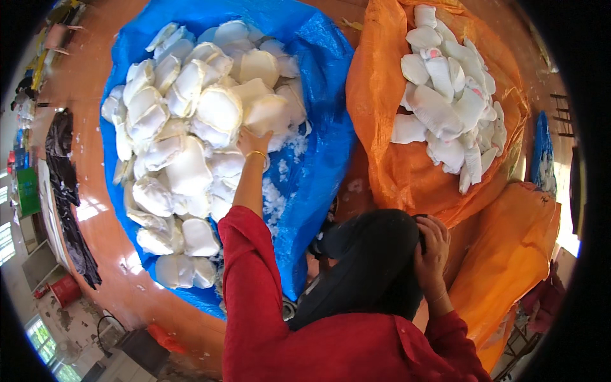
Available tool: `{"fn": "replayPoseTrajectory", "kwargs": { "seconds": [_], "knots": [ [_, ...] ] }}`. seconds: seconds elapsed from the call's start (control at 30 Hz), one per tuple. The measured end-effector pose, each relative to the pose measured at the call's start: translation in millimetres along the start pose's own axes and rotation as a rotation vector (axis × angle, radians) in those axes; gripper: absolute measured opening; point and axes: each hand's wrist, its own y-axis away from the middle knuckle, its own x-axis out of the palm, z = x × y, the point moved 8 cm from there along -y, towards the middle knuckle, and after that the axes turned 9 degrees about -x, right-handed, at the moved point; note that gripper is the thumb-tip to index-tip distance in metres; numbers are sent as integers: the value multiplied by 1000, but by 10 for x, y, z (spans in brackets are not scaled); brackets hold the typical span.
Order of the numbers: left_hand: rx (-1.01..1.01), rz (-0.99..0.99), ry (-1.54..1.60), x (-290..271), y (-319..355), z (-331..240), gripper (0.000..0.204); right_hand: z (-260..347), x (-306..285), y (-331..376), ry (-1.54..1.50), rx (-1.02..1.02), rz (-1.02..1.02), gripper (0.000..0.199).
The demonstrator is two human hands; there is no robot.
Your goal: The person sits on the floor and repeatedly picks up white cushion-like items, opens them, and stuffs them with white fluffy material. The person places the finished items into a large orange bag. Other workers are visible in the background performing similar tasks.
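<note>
My left hand (253, 142), with a yellow bracelet at its wrist, reaches into a large heap of white padded pieces (219, 108) lying on a blue plastic sheet (331, 121). Its thumb and fingers are at the lower edge of one white padded piece (267, 113), with the fingertips partly hidden. My right hand (434, 247) is curled beside my raised knee. A small dark thing shows between its thumb and fingers, too hidden to name.
At the right, an orange plastic sack (375, 127) holds several stuffed white shapes (439, 105). Another orange sack (509, 248) lies nearer me. Loose white fluff (273, 200) is scattered on the blue sheet. A black plastic sheet (67, 197) and a red bucket (65, 291) are at the left.
</note>
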Motion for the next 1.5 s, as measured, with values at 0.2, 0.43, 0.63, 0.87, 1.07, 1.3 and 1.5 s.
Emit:
{"fn": "replayPoseTrajectory", "kwargs": {
  "seconds": [0.2,0.43,0.63,0.87,1.07,1.3,1.5],
  "knots": [
    [-257,347,70,279,204,101,84,-1,13,-84,-60,-1,-36,27],
    [-588,802,1358,-137,1203,515,41,-33,-151,-160,-362,127,-274,23],
    [-580,796,1652,-1072,1987,497,39,1155,168,-687,-626,-157,8,53],
    [-616,909,1770,-1535,2974,384,44,1601,1124,-496,-1663,317,264,94],
    [-260,401,615,-1842,2827,952,43,1451,1292,-294,-1669,411,247,64],
    [530,144,582,-2306,3103,39,51,1448,1265,-287,-1355,92,222,57],
    [447,250,609,-2035,3083,-15,27,1350,1232,-281,-1155,-35,185,53]
  ]
}}
